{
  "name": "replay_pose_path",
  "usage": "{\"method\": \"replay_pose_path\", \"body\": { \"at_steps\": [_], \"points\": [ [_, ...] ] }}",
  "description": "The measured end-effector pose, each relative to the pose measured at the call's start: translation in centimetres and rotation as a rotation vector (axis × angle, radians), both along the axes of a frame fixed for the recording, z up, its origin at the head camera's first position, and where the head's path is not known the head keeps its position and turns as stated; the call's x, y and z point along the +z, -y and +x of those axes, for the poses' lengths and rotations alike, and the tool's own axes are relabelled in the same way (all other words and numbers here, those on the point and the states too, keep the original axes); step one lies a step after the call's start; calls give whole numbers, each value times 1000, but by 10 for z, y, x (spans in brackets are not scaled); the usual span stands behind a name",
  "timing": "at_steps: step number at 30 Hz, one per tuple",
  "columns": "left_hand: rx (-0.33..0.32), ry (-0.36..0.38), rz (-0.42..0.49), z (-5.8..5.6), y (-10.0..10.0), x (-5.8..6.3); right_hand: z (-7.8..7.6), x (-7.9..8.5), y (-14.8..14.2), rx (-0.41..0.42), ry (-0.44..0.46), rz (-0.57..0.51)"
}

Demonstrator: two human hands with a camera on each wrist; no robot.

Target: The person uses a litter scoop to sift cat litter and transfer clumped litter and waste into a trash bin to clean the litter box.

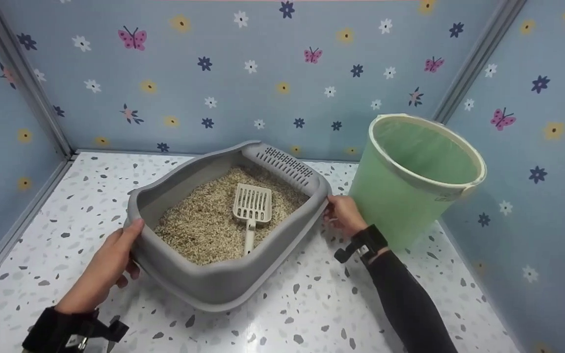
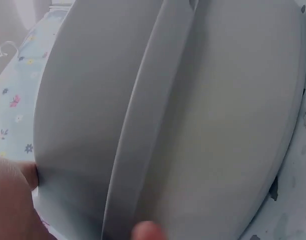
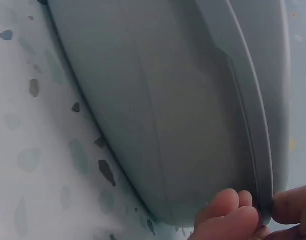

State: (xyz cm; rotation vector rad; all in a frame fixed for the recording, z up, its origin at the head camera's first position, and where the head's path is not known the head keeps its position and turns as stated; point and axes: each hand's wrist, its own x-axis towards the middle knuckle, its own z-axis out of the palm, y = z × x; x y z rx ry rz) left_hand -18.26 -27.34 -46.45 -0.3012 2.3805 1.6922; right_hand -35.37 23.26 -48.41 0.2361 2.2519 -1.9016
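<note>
A grey litter box (image 1: pixel 214 287) sits at an angle on the speckled surface, holding tan granular litter (image 1: pixel 194 223). On the litter lies a beige slotted scoop (image 1: pixel 250 234), its handle toward the near wall. My left hand (image 1: pixel 113 257) grips the box's left corner, thumb on the rim and fingers below it. At the opposite corner, my right hand (image 1: pixel 345 214) pinches the box's outer edge. The right wrist view shows thumb and fingers (image 3: pixel 228 220) on either side of the grey lip. In the left wrist view, the box wall (image 2: pixel 213 120) fills most of the picture.
A pale green bin (image 1: pixel 385 201) with a liner and cream rim stands right beside my right hand. Walls (image 1: pixel 243 98) patterned with flowers and butterflies close off the back and both sides. The white speckled surface (image 1: pixel 302 314) extends in front of the box.
</note>
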Motion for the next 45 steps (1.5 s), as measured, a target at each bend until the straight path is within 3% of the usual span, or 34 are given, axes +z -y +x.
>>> {"method": "replay_pose_path", "body": {
  "at_steps": [6, 10, 14, 20, 24, 30, 34, 39, 45],
  "points": [
    [29, -44, 56, -10, 3, 0, 3, -6, 1, 1, -31, -9],
    [25, -59, 68, -20, 9, -1, 10, -11, 2, -8, -39, -103],
    [-15, -50, 87, -34, 21, -2, 24, -17, 3, -27, -65, -216],
    [-33, -21, 147, -50, 29, -5, 44, -18, 2, -22, -65, -243],
    [-18, -16, 140, -44, 24, -6, 47, -16, -1, -7, -38, -219],
    [-51, -7, 58, -12, -4, -2, 29, -10, -9, -50, -79, -75],
    [-20, -38, 38, -1, -22, -1, 20, -9, -11, -92, -122, 11],
    [26, -108, 77, -5, -27, -8, 26, -11, -10, -87, -120, -15],
    [31, -116, 64, -22, -12, -14, 49, -16, -10, -36, -148, -41]
  ]
}}
